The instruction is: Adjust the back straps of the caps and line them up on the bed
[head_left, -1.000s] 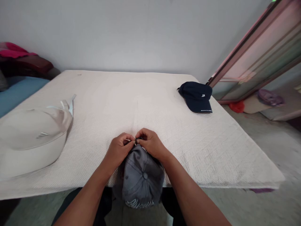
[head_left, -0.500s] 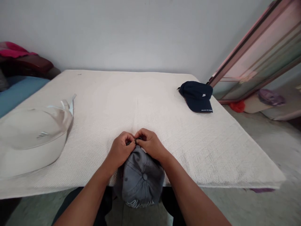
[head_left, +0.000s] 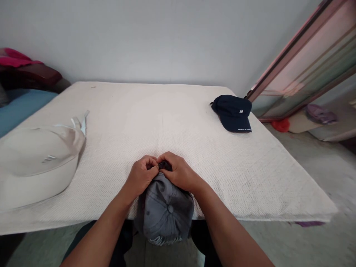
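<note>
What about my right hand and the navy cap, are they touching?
Apart: the head view plainly shows white cloth between the right hand and the navy cap.

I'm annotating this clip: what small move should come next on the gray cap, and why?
Perhaps a gentle tug with the right hand on what looks like a dark strap: the hand curls around it, and the left hand pinches close beside it at the back of the gray cap, so could hold steady.

Your left grip (head_left: 142,174) and right grip (head_left: 180,173) are bare hands. Your forearms (head_left: 224,222) are bare too, down to the bottom of the frame. Low in the middle, your legs (head_left: 199,237) have dark, almost black cloth (head_left: 126,237) on them.
</note>
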`<state>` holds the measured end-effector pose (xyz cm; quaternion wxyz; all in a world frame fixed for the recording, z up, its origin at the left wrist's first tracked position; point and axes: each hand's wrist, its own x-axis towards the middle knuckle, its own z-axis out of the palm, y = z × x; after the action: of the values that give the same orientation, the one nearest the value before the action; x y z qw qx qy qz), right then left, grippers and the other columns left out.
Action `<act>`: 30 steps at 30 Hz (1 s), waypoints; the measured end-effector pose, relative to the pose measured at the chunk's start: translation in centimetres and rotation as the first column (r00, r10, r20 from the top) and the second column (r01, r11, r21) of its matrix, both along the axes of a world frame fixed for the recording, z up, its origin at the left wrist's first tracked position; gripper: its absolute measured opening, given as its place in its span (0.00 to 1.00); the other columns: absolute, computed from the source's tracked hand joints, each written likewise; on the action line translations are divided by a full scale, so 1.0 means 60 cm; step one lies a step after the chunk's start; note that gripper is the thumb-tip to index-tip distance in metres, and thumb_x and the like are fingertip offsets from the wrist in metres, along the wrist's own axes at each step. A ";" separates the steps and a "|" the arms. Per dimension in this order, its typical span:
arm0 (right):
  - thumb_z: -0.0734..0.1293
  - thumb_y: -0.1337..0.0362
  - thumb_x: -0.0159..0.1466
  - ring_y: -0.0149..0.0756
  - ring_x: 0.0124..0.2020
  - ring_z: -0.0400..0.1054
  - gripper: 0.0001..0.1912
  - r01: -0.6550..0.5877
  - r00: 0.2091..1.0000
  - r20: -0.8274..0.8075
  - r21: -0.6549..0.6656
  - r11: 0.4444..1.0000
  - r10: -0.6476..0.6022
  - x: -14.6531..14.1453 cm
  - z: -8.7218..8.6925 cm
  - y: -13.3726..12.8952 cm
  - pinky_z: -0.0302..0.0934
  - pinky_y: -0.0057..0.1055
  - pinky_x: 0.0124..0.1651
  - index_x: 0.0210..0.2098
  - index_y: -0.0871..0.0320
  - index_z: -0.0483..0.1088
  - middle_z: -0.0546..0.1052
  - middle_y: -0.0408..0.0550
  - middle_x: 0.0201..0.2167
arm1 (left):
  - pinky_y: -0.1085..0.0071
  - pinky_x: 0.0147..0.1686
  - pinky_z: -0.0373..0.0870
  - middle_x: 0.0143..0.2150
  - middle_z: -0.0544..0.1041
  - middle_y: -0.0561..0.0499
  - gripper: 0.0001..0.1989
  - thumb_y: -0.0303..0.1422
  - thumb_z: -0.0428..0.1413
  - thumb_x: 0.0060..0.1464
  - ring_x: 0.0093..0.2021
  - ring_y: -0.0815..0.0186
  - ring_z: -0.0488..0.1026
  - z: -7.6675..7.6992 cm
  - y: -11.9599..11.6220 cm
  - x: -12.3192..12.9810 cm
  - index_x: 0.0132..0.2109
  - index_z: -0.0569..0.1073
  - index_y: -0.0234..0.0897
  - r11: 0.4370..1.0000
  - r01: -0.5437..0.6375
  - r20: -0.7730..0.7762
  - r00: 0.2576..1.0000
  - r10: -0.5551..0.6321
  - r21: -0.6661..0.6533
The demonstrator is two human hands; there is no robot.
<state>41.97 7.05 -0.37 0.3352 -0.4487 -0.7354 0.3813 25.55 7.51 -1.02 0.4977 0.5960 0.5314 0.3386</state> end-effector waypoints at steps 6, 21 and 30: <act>0.63 0.73 0.54 0.33 0.39 0.66 0.12 -0.012 0.999 0.049 0.079 0.997 0.009 0.001 -0.004 0.002 0.59 0.30 0.42 0.38 0.58 0.67 0.73 0.46 0.36 | 0.72 0.31 0.59 0.31 0.70 0.53 0.02 0.27 0.52 0.44 0.29 0.70 0.63 -0.003 -0.001 0.001 0.26 0.67 0.36 1.000 0.010 0.056 0.998 -0.009 -0.024; 0.63 0.72 0.51 0.32 0.34 0.66 0.09 0.073 0.997 0.022 0.096 0.993 -0.076 -0.002 -0.006 0.004 0.58 0.29 0.39 0.33 0.58 0.68 0.74 0.44 0.32 | 0.76 0.23 0.54 0.23 0.65 0.57 0.04 0.28 0.55 0.43 0.23 0.73 0.59 0.003 -0.008 0.008 0.24 0.67 0.34 0.964 -0.037 0.254 0.961 0.106 -0.265; 0.62 0.73 0.51 0.33 0.35 0.66 0.12 0.029 1.000 0.006 0.067 0.997 -0.029 -0.002 -0.006 0.008 0.59 0.30 0.40 0.35 0.57 0.68 0.74 0.45 0.33 | 0.76 0.22 0.53 0.21 0.65 0.57 0.03 0.28 0.55 0.43 0.21 0.73 0.59 0.002 -0.008 0.002 0.25 0.68 0.34 0.958 -0.027 0.259 0.960 0.105 -0.287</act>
<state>41.83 7.52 -0.74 0.3531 -0.4491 -0.7424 0.3501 25.65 7.01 -0.92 0.6336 0.4491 0.5204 0.3550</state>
